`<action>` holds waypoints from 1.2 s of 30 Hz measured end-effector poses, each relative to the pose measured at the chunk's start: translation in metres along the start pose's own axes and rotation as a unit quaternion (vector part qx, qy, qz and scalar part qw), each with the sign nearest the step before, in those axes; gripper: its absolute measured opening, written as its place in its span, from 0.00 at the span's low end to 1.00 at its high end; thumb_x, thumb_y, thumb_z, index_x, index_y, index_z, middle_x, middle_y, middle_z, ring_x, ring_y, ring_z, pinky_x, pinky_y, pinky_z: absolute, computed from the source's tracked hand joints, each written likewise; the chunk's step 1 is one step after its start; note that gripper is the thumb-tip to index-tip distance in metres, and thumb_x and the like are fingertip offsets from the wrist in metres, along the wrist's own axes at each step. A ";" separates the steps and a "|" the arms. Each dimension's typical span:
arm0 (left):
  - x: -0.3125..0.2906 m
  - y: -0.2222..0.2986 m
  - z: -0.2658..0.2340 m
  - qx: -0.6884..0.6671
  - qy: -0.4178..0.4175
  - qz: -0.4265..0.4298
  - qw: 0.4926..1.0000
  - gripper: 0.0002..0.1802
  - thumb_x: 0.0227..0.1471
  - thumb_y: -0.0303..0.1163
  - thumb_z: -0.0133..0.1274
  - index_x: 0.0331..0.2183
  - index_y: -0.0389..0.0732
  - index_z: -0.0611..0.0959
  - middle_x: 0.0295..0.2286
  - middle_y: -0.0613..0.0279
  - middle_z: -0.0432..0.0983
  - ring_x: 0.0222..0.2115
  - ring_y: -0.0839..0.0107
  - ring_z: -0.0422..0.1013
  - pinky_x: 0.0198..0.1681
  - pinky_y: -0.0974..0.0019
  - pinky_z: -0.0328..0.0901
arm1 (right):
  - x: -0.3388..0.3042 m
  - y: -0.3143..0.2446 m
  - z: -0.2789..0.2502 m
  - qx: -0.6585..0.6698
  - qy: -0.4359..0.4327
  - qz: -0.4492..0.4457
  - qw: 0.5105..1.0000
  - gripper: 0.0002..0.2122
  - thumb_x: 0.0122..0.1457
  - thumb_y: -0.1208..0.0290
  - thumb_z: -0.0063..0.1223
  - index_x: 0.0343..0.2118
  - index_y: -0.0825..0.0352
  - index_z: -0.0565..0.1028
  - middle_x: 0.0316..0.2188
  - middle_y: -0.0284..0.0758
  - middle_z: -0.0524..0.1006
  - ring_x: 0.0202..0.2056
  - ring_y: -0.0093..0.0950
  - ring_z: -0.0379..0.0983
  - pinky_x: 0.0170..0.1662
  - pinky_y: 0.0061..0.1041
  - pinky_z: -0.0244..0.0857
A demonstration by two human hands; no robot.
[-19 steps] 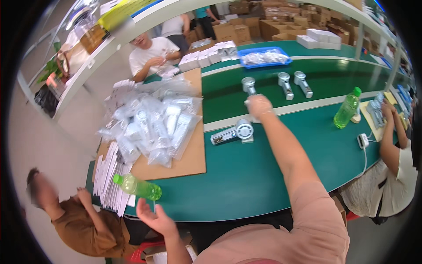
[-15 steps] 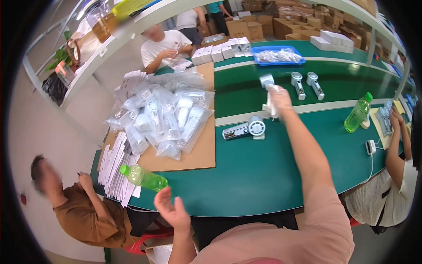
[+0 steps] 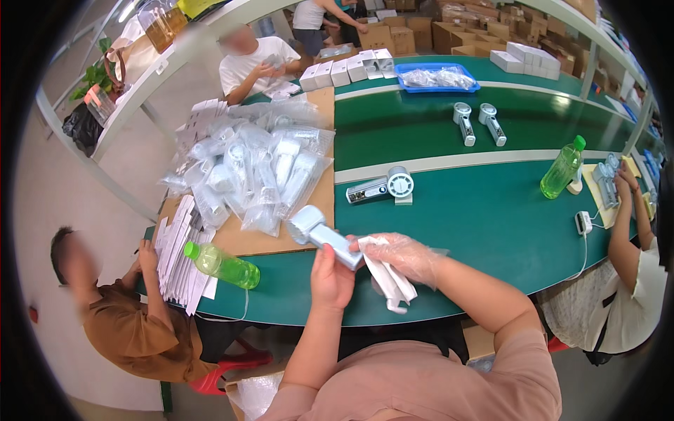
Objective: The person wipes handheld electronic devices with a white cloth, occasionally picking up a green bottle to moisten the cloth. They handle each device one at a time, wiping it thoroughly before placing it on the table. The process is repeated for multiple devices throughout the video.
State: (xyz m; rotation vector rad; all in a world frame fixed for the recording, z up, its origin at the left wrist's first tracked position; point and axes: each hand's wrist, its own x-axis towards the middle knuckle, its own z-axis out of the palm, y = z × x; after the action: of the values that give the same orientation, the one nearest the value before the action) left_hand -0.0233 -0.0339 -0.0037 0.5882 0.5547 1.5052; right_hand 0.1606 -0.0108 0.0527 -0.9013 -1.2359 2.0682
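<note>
A pale blue-grey handheld fan [image 3: 324, 235] is held at a tilt above the near part of the green table, its round head up to the left. My left hand [image 3: 331, 279] grips the handle from below, bare-fingered. At the handle's lower end is my right hand [image 3: 404, 257], in a clear plastic glove, closed on a white cloth [image 3: 388, 282] that touches the handle and hangs down. Another handheld fan [image 3: 385, 186] lies on the table just beyond. Farther off, two more fans, a left one [image 3: 464, 125] and a right one [image 3: 493, 125], lie on the dark green strip.
Many bagged fans [image 3: 246, 165] are heaped on a cardboard sheet [image 3: 324, 126] at left, by folded papers [image 3: 184, 256] and a green bottle [image 3: 223, 266]. Another bottle [image 3: 562, 168] stands right. A blue tray [image 3: 439, 89] and white boxes [image 3: 351, 69] are at the back. Co-workers sit left, right and across.
My right hand has brought a fan from the dark green strip back toward me, with the cloth. My left hand, open before, has risen and taken hold of its handle.
</note>
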 end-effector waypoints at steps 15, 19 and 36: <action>-0.048 0.023 0.043 0.662 -0.001 -0.006 0.749 0.34 0.43 0.38 0.64 0.50 0.35 0.71 0.37 0.43 0.78 0.36 0.52 0.76 0.40 0.58 0.69 | -0.007 -0.004 -0.002 -0.510 0.097 -0.381 0.765 0.20 0.62 0.64 0.47 0.55 0.65 0.70 0.58 0.42 0.67 0.56 0.40 0.65 0.59 0.35 0.59; -0.044 0.014 0.038 0.673 -0.013 0.044 0.739 0.32 0.42 0.36 0.65 0.48 0.35 0.72 0.35 0.45 0.78 0.34 0.53 0.76 0.38 0.59 0.69 | -0.004 -0.003 -0.001 -0.635 0.104 -0.440 0.626 0.19 0.54 0.71 0.53 0.50 0.67 0.74 0.56 0.47 0.67 0.55 0.47 0.66 0.59 0.39 0.60; -0.018 -0.028 0.020 0.701 -0.002 0.209 0.682 0.42 0.47 0.35 0.63 0.56 0.31 0.59 0.46 0.38 0.70 0.45 0.48 0.71 0.47 0.55 0.66 | 0.023 0.047 -0.002 0.203 0.014 -0.128 0.971 0.22 0.65 0.68 0.49 0.60 0.66 0.62 0.49 0.37 0.72 0.52 0.30 0.69 0.59 0.34 0.60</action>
State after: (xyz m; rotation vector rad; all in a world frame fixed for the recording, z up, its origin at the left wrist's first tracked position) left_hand 0.0107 -0.0516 -0.0078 2.0074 1.6783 1.2165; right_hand 0.1420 -0.0123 0.0042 -0.5469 -0.8170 1.9867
